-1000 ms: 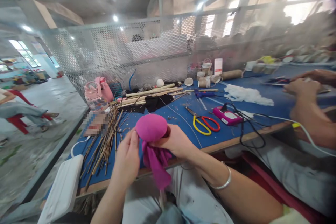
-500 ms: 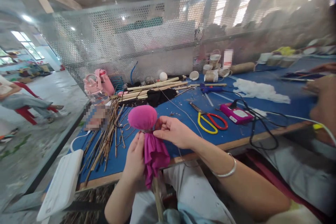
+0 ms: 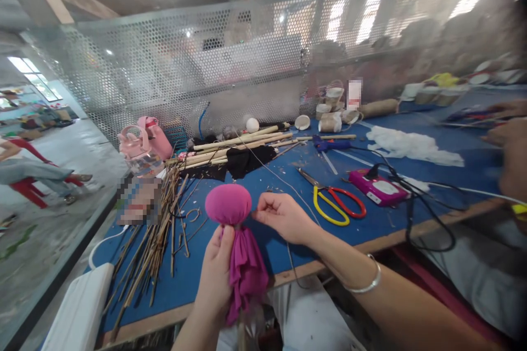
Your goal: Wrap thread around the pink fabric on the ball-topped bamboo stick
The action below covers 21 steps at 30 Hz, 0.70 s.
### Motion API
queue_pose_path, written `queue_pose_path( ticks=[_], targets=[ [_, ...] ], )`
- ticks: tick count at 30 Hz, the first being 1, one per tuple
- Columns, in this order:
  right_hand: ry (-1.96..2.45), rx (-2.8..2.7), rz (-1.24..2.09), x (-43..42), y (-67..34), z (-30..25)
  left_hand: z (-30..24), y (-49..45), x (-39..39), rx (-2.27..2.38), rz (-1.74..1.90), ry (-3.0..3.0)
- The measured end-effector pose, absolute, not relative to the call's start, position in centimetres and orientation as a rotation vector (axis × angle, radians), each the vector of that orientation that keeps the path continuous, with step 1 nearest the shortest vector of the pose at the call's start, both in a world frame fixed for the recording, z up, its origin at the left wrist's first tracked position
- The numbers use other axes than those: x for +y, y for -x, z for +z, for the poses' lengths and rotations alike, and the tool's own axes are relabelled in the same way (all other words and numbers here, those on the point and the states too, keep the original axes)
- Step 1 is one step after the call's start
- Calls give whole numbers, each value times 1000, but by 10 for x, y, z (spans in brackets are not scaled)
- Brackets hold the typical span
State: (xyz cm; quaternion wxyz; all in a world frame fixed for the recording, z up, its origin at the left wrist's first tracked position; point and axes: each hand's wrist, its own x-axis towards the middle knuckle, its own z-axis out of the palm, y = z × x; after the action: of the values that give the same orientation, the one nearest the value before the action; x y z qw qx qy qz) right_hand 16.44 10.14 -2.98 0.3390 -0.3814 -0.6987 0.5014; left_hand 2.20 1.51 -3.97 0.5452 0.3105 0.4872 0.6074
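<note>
A magenta cloth (image 3: 247, 263) is gathered over a rounded head (image 3: 228, 204), narrowing at a tied neck and hanging in folds around a stick (image 3: 242, 334). My left hand (image 3: 216, 263) is closed around the cloth just below the neck, thumb pressed upon it. To the right of the head, my right hand (image 3: 284, 216) pinches with thumb and forefinger, apart from the cloth; what is between the fingertips is too small to make out. A thin grey cord (image 3: 272, 163) runs across the table toward my right hand, and a length shows below it.
Scissors (image 3: 333, 203) with yellow and red handles lie right, beside a magenta power box (image 3: 377, 187) and a blue glue gun (image 3: 331, 143). Thin twigs (image 3: 160, 241) cover the left; pale sticks (image 3: 247, 142) lie behind. A white power strip (image 3: 80, 307) stands near left. A co-worker's arm (image 3: 513, 142) is far right.
My right hand has moved away from the neck to the right, fingers still pinched. My left hand keeps its hold as the cloth-covered head sits slightly lower in view.
</note>
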Motion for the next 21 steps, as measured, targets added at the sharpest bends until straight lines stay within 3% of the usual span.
queue_pose_path(
  ticks=[4,6,14,21],
  targets=[
    [1104,-1687,590,88,-167,-41,-38,-24,28,1181,1431,-828],
    [1059,-1501,422,68,-167,-44,-37,-23,30,1196,1454,-808],
    [930,-1713,764,23,-144,-46,-43,-20,23,976,1547,-580],
    [735,-1863,488,13,-147,-51,-39,-14,12,893,1563,-630]
  ],
)
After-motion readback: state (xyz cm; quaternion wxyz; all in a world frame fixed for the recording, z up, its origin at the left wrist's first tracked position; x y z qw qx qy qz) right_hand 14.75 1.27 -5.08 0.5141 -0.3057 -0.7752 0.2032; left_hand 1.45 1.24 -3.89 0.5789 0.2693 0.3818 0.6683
